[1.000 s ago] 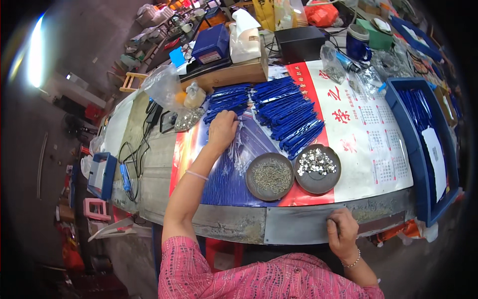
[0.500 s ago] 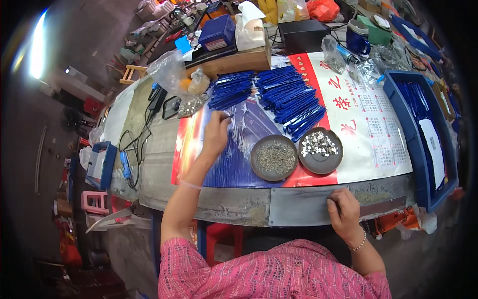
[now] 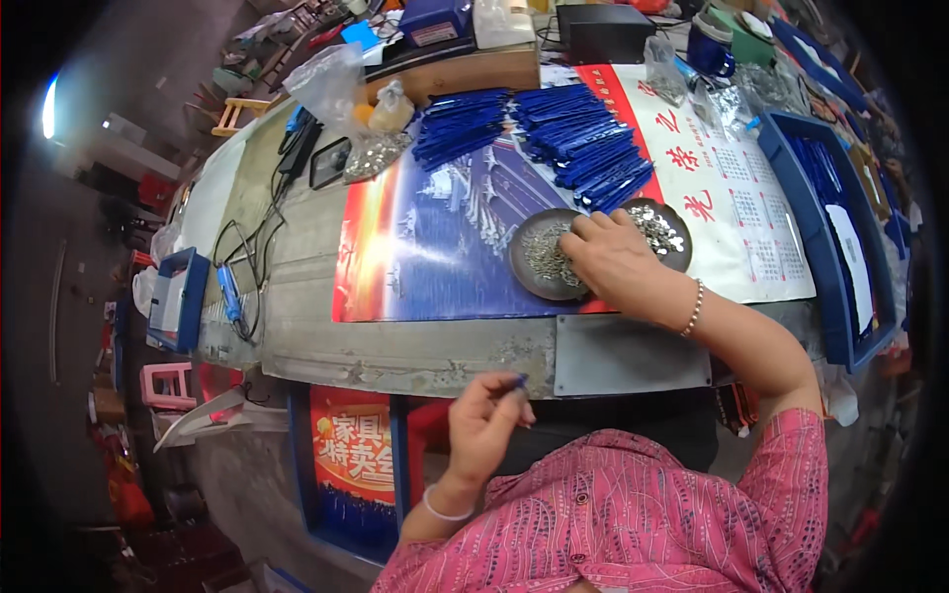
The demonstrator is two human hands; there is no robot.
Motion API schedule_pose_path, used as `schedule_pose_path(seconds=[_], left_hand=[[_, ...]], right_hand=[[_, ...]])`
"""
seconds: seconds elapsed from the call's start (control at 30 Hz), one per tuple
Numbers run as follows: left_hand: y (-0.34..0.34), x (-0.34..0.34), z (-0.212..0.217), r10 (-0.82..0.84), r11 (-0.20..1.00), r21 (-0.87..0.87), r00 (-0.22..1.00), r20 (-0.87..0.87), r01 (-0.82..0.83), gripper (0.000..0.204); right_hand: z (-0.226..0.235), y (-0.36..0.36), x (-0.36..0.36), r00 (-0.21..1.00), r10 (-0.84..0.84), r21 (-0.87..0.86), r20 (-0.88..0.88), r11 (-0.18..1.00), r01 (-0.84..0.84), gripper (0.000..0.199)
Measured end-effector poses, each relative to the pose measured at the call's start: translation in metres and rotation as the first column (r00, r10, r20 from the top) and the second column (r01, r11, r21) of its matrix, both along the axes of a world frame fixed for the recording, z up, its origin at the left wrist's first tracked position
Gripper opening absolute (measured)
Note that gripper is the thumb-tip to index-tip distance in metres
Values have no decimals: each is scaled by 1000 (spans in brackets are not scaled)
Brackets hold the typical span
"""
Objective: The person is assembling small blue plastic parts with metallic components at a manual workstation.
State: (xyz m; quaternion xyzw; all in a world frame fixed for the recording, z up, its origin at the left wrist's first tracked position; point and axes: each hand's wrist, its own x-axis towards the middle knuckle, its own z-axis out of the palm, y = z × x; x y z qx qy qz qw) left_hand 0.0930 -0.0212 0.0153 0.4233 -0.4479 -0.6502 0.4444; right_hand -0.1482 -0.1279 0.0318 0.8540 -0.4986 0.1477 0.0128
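Observation:
My left hand (image 3: 481, 427) is in front of the table's near edge. Its thumb and fingers pinch a small blue piece (image 3: 520, 381), mostly hidden by the fingers. Over two round dark dishes reaches my right hand (image 3: 621, 265), its bent fingers at the small metal pins (image 3: 546, 255) in the left dish (image 3: 526, 281). Its fingertips are hidden, so what they hold does not show. Part of the right dish (image 3: 680, 257), with shiny silver pieces (image 3: 656, 229), shows beyond that hand. Behind the dishes lie two bundles of slim blue strips (image 3: 585, 143).
A printed poster (image 3: 425, 282) covers much of the table. At the right stands a blue tray (image 3: 845, 341) with more strips. Clear plastic bags (image 3: 331, 84), a phone-like black frame (image 3: 329, 163) and a corded blue tool (image 3: 229, 294) lie at left. Below is another blue tray (image 3: 306, 474).
My left hand has come back from the strips to the table's near edge. My right hand has moved from that edge to the pins. The view has shifted, showing the lower tray.

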Motion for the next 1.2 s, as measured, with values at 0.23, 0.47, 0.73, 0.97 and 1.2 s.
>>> schedule_pose_path(seconds=[0.23, 0.47, 0.73, 0.97, 1.2], left_hand=[[21, 2, -11, -85, 994, 64, 994, -64, 89, 16], [18, -6, -9, -144, 987, 65, 987, -77, 149, 17], [20, -17, -9, -169, 982, 76, 983, -70, 174, 16], [18, -21, -8, -142, 986, 81, 988, -59, 147, 17], [16, -23, -5, -124, 990, 60, 989, -85, 129, 16]], right_hand=[[-11, -13, 7, 993, 3, 0, -120, 1000, -3, 6], [-13, -19, 0, 998, -29, 25, 63, 999, 28, 6], [-7, -24, -5, 893, -37, 143, 449, 989, -31, 10], [-9, -25, -7, 812, -107, 232, 573, 972, -35, 14], [-2, -18, -7, 826, -35, 166, 562, 984, -71, 17]])
